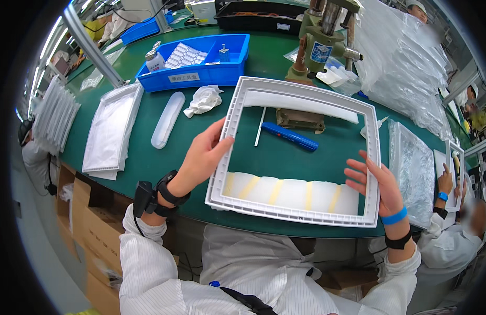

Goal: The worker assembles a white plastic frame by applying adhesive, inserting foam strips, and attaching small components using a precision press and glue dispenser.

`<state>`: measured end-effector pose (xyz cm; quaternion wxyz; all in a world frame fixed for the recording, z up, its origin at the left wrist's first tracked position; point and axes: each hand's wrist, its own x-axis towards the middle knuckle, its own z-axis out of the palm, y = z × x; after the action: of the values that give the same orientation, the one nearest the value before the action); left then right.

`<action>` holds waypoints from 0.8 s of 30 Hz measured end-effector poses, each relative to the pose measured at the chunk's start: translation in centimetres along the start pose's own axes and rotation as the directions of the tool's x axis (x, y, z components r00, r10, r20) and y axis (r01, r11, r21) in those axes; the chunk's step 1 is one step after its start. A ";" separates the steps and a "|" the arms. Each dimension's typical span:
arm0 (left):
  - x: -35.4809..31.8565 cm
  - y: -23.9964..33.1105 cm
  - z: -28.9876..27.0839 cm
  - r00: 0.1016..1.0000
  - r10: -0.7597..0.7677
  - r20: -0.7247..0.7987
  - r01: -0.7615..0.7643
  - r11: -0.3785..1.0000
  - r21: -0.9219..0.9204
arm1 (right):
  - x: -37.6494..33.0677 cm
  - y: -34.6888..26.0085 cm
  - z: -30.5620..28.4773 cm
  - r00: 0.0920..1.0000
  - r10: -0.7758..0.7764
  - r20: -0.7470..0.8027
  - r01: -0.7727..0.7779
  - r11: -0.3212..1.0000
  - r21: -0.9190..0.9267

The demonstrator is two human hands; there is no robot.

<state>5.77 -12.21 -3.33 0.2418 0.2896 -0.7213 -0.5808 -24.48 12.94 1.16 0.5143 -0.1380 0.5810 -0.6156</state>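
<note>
On the green bench (148, 157) your white rectangular frame (373, 157) lies flat, long axis left to right, your left hand (203, 155) pinching its left rail while your right hand (377, 181) rests open-fingered on its right rail.

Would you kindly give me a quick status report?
Left hand grips white frame. Right hand flat on its right side. Blue pen inside.

green worktable (148, 157), cardboard boxes (96, 231) beneath
</note>
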 end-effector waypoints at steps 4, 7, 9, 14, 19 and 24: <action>1.6 -1.5 -0.4 0.996 -0.055 -0.067 0.056 0.998 0.005 | 3.3 0.3 -0.3 0.999 -0.044 0.025 0.046 0.997 -0.065; 1.7 -2.1 -0.3 0.992 -0.073 -0.104 0.075 0.997 0.017 | 5.2 0.9 -0.8 0.998 -0.049 -0.029 0.040 0.969 -0.244; 1.5 -2.3 -0.6 0.987 -0.101 -0.128 0.102 0.995 0.007 | 6.0 1.6 -0.7 0.999 -0.040 -0.014 0.035 0.968 -0.249; 1.3 -1.5 -0.7 0.989 -0.126 -0.081 0.125 0.992 -0.023 | 6.2 2.6 -0.8 0.998 -0.064 -0.005 0.060 0.954 -0.292; 1.1 -1.1 -0.8 0.986 0.017 -0.164 0.006 0.991 0.134 | 5.8 2.5 -0.8 0.997 -0.072 0.016 0.073 0.948 -0.310; 1.9 3.3 -1.9 0.879 0.460 0.128 -0.411 0.593 0.692 | 2.8 -1.1 -0.8 0.749 -0.657 0.085 0.275 0.192 -0.942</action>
<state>5.30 -14.32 0.36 0.2711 0.1926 -0.9265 -0.1761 -26.77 10.97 0.69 0.0199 -0.4633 0.8248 -0.3236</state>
